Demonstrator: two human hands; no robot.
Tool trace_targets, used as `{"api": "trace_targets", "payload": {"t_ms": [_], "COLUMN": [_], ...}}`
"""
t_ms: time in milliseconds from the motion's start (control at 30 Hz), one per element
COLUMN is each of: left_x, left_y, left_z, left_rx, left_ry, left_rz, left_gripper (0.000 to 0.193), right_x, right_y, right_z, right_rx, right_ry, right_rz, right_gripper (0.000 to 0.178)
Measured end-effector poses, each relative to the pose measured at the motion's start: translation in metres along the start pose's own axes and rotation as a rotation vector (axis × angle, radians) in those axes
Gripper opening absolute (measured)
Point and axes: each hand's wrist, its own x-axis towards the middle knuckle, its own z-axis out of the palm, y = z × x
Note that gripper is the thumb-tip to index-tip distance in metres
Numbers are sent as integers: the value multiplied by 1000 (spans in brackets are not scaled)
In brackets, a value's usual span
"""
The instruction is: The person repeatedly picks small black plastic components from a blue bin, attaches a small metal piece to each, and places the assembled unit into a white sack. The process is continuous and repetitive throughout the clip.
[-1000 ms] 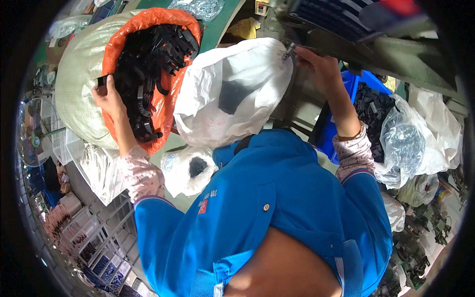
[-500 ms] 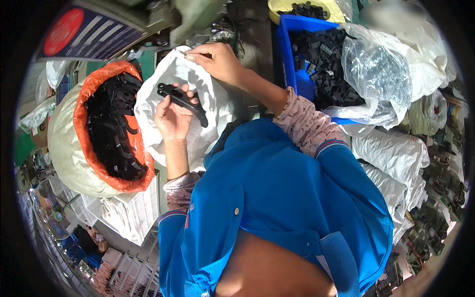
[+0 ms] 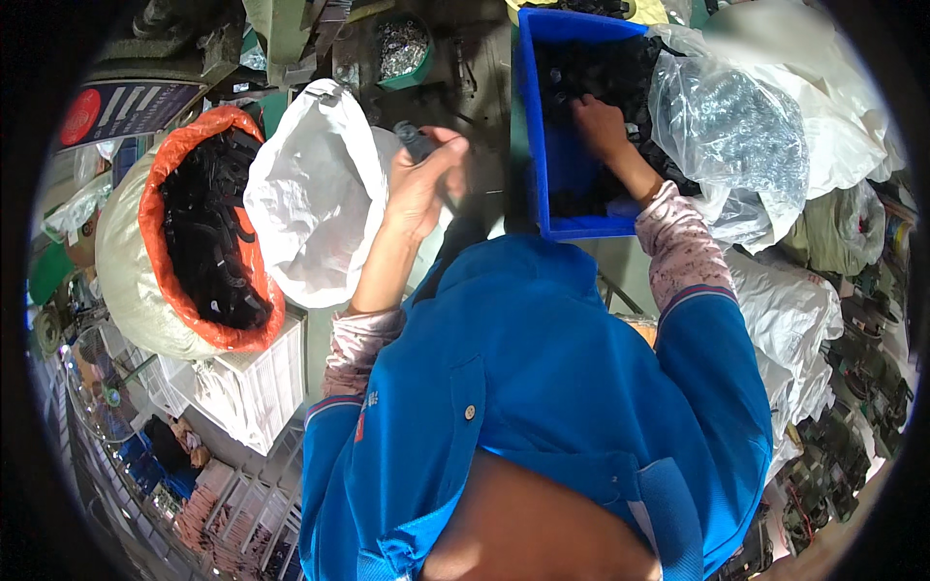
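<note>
Holding hand: left hand (image 3: 426, 184), fingers and thumb closed around a black part (image 3: 417, 145).
Part location: in the left hand, between the white bag (image 3: 315, 208) and the blue bin (image 3: 529, 126).
Part axis: slanted, exposed end toward the upper left; the fingers cover the remainder.
Bin hand: right hand (image 3: 603, 126), inside the blue bin, fingertips at the small black pieces (image 3: 596, 63); the contents are dark, so whether it grips one cannot be told.
Nearer hand: right for the small black pieces; left for the white bag, just beside its rim.
Hand-to-hand relation: well apart, with the bin's left wall between; the small black pieces lie rightward of the black part.
</note>
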Motion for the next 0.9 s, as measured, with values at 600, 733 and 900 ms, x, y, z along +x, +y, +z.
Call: {"api": "trace_targets", "payload": {"t_ms": [600,733,900], "left_x": [10,10,0], "left_y": [-50,-42,-37], "left_z": [31,23,17], "left_rx": [97,-117,-430], "left_ry": [-98,51,90], "left_rz": [67,33,3], "left_gripper": [30,20,16], "right_x": [-36,9,36], "right_y": [-47,-3,3], "right_z": [-128,-49,2], "right_rx": [1422,554,92], "right_ry": [-314,193,-27], "right_rz": [326,-30,-108], "right_gripper": [16,18,17]}}
